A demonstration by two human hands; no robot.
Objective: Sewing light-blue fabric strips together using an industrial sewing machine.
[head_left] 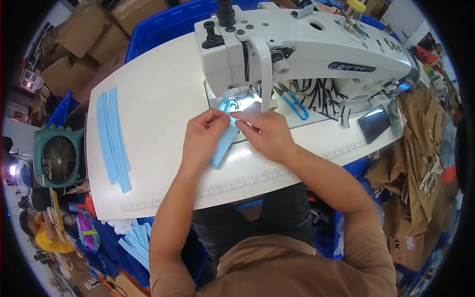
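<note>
A light blue fabric strip runs from under the needle area of a white sewing machine toward me, lying on the white table. My left hand pinches the strip's left edge between thumb and forefinger. Close beside it, my right hand has its thumb and fingers closed at the strip's right edge, just in front of the lit needle area. The fingertips of both hands nearly meet. Part of the strip near the presser foot is hidden by my fingers.
Several light blue strips lie on the table at the left. Blue-handled thread snips rest by dark-edged fabric pieces beneath the machine arm. A phone sits at the right. A green fan stands left; a person in yellow is beyond.
</note>
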